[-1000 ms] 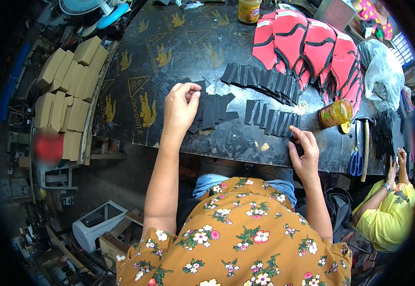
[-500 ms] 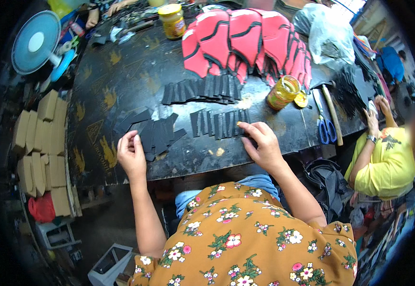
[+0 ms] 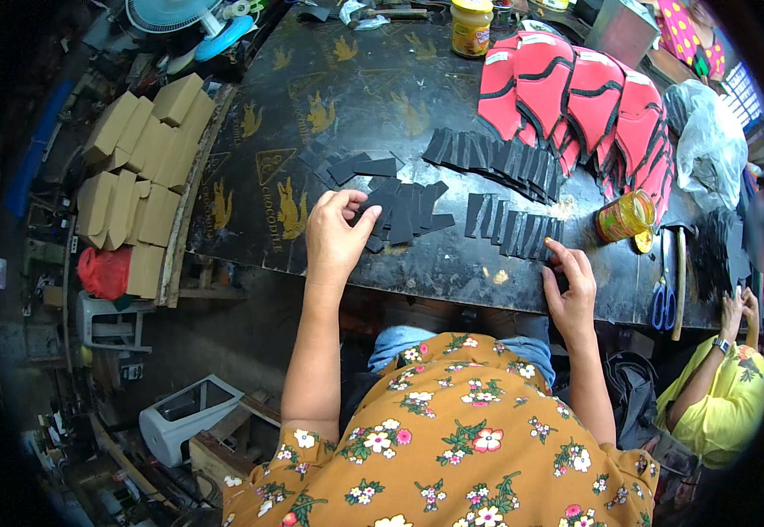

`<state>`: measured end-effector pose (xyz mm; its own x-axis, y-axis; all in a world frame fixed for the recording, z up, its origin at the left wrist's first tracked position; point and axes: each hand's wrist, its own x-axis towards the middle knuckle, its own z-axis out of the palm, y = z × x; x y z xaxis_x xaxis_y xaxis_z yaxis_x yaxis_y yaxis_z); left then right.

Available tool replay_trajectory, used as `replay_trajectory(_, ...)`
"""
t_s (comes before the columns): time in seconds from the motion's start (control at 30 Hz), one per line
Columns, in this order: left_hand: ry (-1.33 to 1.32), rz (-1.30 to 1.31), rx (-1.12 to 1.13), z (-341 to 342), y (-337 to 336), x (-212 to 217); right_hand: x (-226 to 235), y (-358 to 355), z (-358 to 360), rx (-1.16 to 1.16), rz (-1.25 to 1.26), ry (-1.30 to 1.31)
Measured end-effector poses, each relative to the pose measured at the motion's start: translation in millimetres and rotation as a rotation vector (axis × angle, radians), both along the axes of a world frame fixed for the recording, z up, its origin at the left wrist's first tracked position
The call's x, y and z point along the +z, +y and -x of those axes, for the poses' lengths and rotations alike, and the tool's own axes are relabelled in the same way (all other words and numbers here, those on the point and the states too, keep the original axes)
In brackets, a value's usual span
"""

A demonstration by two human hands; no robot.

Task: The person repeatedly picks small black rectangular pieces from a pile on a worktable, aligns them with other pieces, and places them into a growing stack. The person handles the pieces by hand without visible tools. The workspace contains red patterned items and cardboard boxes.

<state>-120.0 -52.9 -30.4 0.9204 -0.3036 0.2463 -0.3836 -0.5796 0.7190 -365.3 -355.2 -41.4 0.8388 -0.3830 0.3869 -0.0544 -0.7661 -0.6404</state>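
My left hand (image 3: 338,233) hovers at the near-left edge of a loose pile of flat black pieces (image 3: 404,211), fingers curved and thumb apart, with nothing visible between them. My right hand (image 3: 572,285) is at the right end of a short row of overlapping black strips (image 3: 507,227). Its index finger reaches to the last strip, a yellowish spot shows at the fingertip, and the thumb stands apart. Behind that row lies a longer row of overlapping black strips (image 3: 492,162). An open glass jar (image 3: 625,216) with yellowish contents tilts to the right of the rows.
Stacked red, black-edged panels (image 3: 544,83) lie at the back right, beside a clear plastic bag (image 3: 711,145). Blue-handled scissors (image 3: 663,303) and a wooden-handled tool (image 3: 681,285) lie at right, near a co-worker in yellow (image 3: 720,395). Cardboard boxes (image 3: 158,149) stand left of the table (image 3: 259,211).
The view has swung left, so the table and everything on it appear farther right. Both hands stay beside the same pieces, my left at the pile and my right at the short row's end.
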Motion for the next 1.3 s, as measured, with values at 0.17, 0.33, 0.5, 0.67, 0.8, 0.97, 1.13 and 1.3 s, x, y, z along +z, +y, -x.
replay_trajectory(0.17,-0.032,-0.138,-0.03,15,3,7,22,-15,14,-0.02,-0.148,0.002)
replay_trajectory(0.33,0.023,-0.212,-0.02,16,3,9,75,-72,26,-0.35,0.392,-0.201)
replay_trajectory(0.5,0.16,-0.104,-0.029,14,4,2,111,-112,11,-0.342,0.636,0.141)
replay_trajectory(0.67,0.272,0.159,-0.067,9,11,-7,109,-123,-4,-0.297,0.626,0.347)
replay_trajectory(0.8,0.316,0.613,-0.175,8,5,2,107,-125,0,-0.314,0.569,0.069)
replay_trajectory(0.97,0.491,0.867,-0.279,22,-24,20,97,-104,29,-0.478,0.561,-0.186)
replay_trajectory(1.13,0.746,1.006,-0.465,42,-70,14,92,-80,46,-0.315,0.64,-0.041)
replay_trajectory(1.3,0.87,0.839,-0.478,61,-101,14,94,-25,30,-0.08,-0.111,-0.167)
